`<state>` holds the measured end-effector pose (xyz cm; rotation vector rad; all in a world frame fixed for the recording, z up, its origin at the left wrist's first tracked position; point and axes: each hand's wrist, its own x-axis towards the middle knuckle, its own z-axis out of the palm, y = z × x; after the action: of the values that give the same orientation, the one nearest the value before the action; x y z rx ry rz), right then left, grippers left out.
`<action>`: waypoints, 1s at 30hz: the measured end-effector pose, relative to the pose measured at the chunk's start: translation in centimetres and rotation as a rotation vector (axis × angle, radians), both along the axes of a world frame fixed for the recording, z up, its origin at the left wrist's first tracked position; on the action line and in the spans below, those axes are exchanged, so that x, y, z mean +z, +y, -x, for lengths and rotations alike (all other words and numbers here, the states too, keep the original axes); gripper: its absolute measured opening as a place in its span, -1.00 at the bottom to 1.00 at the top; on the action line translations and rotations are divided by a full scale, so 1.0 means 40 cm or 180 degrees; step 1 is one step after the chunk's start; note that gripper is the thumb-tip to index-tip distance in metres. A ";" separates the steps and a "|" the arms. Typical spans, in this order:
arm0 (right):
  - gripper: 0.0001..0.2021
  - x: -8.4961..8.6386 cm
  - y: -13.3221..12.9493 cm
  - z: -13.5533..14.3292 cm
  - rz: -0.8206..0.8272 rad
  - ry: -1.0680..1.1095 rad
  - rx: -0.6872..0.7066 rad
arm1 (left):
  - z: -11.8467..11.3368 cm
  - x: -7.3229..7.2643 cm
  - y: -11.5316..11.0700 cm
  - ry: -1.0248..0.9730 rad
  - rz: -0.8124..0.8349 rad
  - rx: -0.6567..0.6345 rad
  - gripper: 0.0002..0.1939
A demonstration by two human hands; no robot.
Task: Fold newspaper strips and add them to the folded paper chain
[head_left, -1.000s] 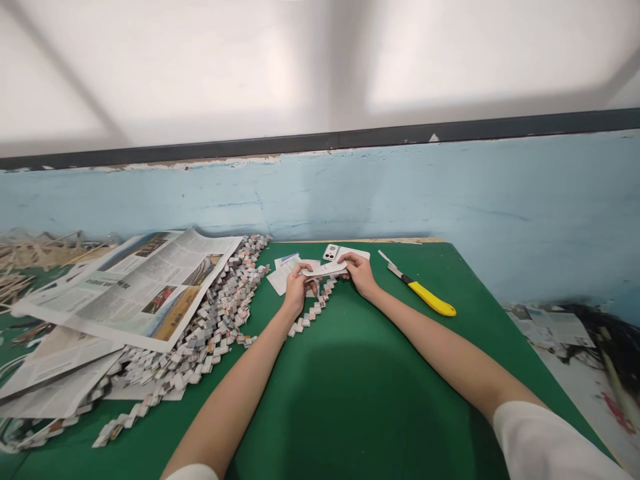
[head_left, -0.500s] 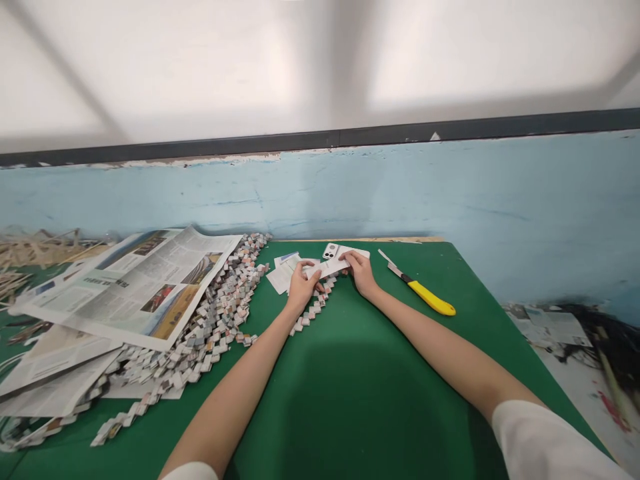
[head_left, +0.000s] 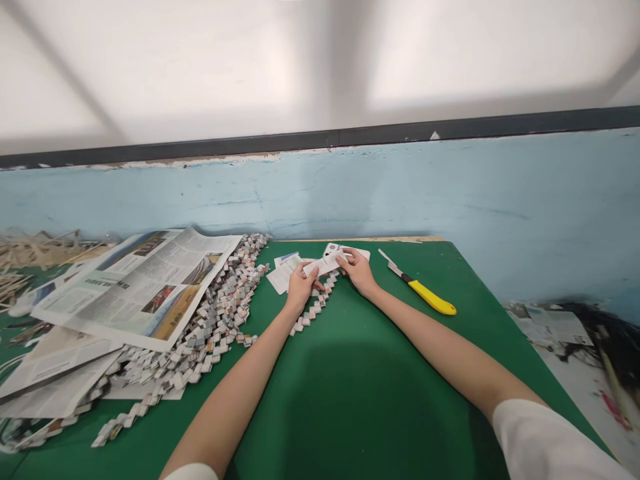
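Observation:
Between my two hands is a small printed strip of paper (head_left: pixel 325 264). My left hand (head_left: pixel 300 287) pinches its left end, and my right hand (head_left: pixel 359 270) grips its right end with thumb and fingers. Just behind the strip lies a white phone (head_left: pixel 364 253), its camera lenses partly covered by the paper. Below the strip a folded-paper zigzag chain (head_left: pixel 314 309) rests on the green table, its upper end hidden near my left fingers. Loose paper pieces (head_left: pixel 280 276) lie just left of my left hand.
A yellow-handled knife (head_left: pixel 431 297) lies to the right on the green table (head_left: pixel 380 400). At left, newspaper sheets (head_left: pixel 135 287) cover part of a heap of folded-paper chains (head_left: pixel 225 313). A blue wall (head_left: pixel 425 187) stands behind the table.
The paper strip has turned between my hands and now shows a printed face. My right fingers have shifted slightly to its end. The phone stays where it was.

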<state>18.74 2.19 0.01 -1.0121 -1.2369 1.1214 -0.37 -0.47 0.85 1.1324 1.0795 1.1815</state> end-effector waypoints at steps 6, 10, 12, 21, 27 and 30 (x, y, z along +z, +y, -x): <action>-0.40 0.003 -0.007 -0.004 -0.0091 -0.0079 -0.0074 | -0.003 0.015 -0.010 0.0107 0.0095 -0.0056 -0.35; -0.40 -0.002 -0.006 -0.003 -0.0179 -0.0091 -0.0087 | -0.003 0.010 -0.005 -0.0001 0.0065 -0.0101 -0.30; -0.40 -0.003 -0.007 -0.001 -0.0215 -0.0131 -0.0067 | -0.001 0.006 0.000 -0.0126 0.0074 -0.0091 -0.33; -0.42 0.002 -0.012 -0.001 -0.0267 -0.0133 -0.0009 | 0.010 0.000 0.006 -0.0380 0.0252 -0.0028 -0.51; -0.56 0.001 -0.028 0.007 -0.0449 -0.0187 0.0288 | 0.003 0.004 0.002 0.0139 0.0165 0.0048 -0.53; -0.58 0.002 -0.034 0.010 -0.0463 -0.0265 0.0284 | 0.000 -0.003 0.001 0.0299 0.0139 -0.0163 -0.52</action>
<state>18.35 0.84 0.10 -0.9087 -1.4213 1.0498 -0.37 -0.41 0.73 1.1845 1.1359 1.0687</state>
